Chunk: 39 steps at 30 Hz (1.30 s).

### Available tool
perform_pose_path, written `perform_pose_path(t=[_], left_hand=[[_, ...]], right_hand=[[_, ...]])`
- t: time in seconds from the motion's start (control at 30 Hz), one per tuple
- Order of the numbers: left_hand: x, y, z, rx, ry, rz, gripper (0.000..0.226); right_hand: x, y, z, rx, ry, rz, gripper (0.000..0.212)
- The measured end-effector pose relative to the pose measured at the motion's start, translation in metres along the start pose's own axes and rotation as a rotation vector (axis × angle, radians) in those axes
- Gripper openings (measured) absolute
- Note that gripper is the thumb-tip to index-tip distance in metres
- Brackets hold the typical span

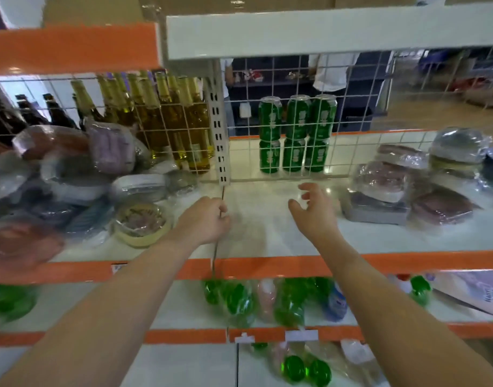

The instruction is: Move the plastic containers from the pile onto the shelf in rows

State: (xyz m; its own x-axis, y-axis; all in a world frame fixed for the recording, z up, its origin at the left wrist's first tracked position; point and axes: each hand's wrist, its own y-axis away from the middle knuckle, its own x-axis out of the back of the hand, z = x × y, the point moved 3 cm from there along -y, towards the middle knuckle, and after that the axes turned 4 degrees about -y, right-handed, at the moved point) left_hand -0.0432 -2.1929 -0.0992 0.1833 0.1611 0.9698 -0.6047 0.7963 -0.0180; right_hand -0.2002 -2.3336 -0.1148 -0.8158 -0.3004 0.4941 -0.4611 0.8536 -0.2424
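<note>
A pile of plastic-wrapped containers (58, 174) lies heaped on the left part of the white shelf (262, 227); a round yellowish one (141, 223) sits at its near right edge. On the right, more wrapped containers (401, 188) stand stacked in low piles. My left hand (206, 220) hovers over the shelf beside the round container, fingers curled, holding nothing. My right hand (313, 210) floats above the bare middle of the shelf with fingers loosely spread and empty.
Behind a wire grid stand green cans (297, 132) and golden bottles (167, 118), with dark bottles (30, 113) further left. An orange shelf edge (239, 268) runs below my arms. Lower shelves hold green bottles (237, 300). People stand beyond the grid.
</note>
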Motion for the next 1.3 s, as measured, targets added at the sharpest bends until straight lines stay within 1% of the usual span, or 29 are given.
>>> perform_pose_path(t=[0.17, 0.3, 0.4, 0.6, 0.73, 0.83, 0.93, 1.03, 1.1, 1.17, 1.23, 1.3], left_hand=[[0.011, 0.032, -0.075, 0.093, 0.032, 0.017, 0.031], [0.022, 0.045, -0.116, 0.159, 0.104, 0.108, 0.015], [0.027, 0.047, -0.141, 0.220, 0.133, 0.150, 0.021], [0.034, 0.028, -0.188, 0.311, 0.087, 0.221, 0.039], [0.046, -0.002, -0.204, 0.332, 0.099, 0.263, 0.055], [0.048, -0.027, -0.209, 0.325, 0.095, 0.251, 0.061], [0.045, -0.046, -0.211, 0.321, 0.080, 0.235, 0.065], [0.043, -0.061, -0.217, 0.301, 0.029, 0.246, 0.068], [0.044, -0.067, -0.218, 0.299, 0.005, 0.267, 0.065], [0.045, -0.071, -0.215, 0.310, -0.082, 0.259, 0.060], [0.045, -0.076, -0.208, 0.303, -0.218, 0.210, 0.058], [0.045, -0.081, -0.204, 0.289, -0.307, 0.177, 0.059]], right_hand=[[-0.059, 0.025, -0.030, 0.009, 0.029, -0.128, 0.044], [-0.098, 0.028, -0.053, 0.014, 0.036, -0.209, 0.046], [-0.126, 0.024, -0.064, 0.025, 0.037, -0.255, 0.048], [-0.173, -0.001, -0.081, 0.050, 0.049, -0.312, 0.049], [-0.197, -0.030, -0.090, 0.056, 0.064, -0.335, 0.052], [-0.214, -0.054, -0.097, 0.073, 0.087, -0.361, 0.054], [-0.229, -0.072, -0.102, 0.070, 0.127, -0.412, 0.049], [-0.243, -0.084, -0.100, 0.066, 0.135, -0.444, 0.063], [-0.252, -0.090, -0.097, 0.068, 0.136, -0.469, 0.069], [-0.260, -0.096, -0.095, 0.064, 0.164, -0.490, 0.068], [-0.267, -0.098, -0.095, 0.066, 0.203, -0.518, 0.068], [-0.276, -0.099, -0.092, 0.078, 0.225, -0.523, 0.078]])
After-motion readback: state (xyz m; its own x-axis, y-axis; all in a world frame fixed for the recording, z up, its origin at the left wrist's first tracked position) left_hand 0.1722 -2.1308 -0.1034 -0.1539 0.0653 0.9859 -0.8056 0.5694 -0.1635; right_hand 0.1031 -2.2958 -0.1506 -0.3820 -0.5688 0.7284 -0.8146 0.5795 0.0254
